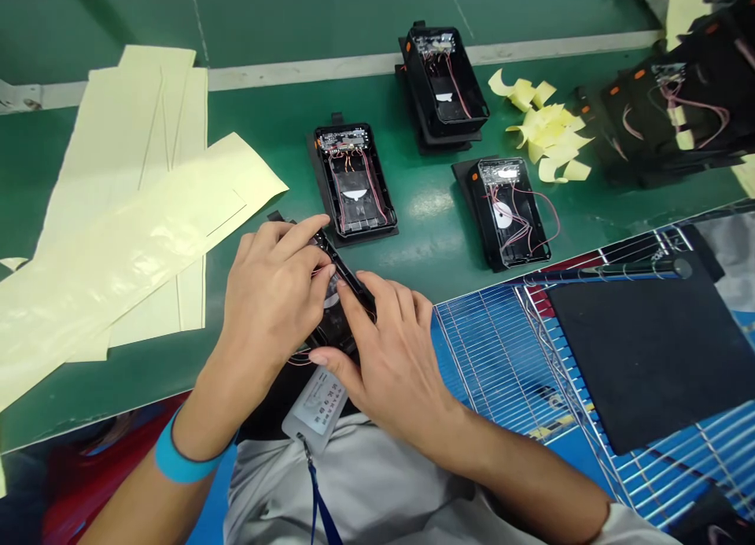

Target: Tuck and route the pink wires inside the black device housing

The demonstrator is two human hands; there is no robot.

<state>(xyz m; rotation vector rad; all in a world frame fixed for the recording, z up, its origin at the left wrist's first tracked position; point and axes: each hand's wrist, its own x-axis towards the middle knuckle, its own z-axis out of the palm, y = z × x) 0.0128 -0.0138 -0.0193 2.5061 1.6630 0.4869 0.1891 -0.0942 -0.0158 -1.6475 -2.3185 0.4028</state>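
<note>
Typically, the left hand (271, 293) and right hand (383, 356) close together, clamped on a black plastic housing (348, 281) held over the near edge of the green workbench (425, 246); gripping both sides steadies it, beside an open wired housing (354, 183).

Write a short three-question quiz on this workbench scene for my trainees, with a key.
1. Which wrist wears the blue fabric band?
2. True or false: the left hand and the right hand both touch the black plastic casing.
3. Choose one: the crumpled yellow paper scraps lie on (a) the green workbench, (b) the blue wire rack, (c) the black mat.

Key: 1. Left. 2. True. 3. (a).
</note>
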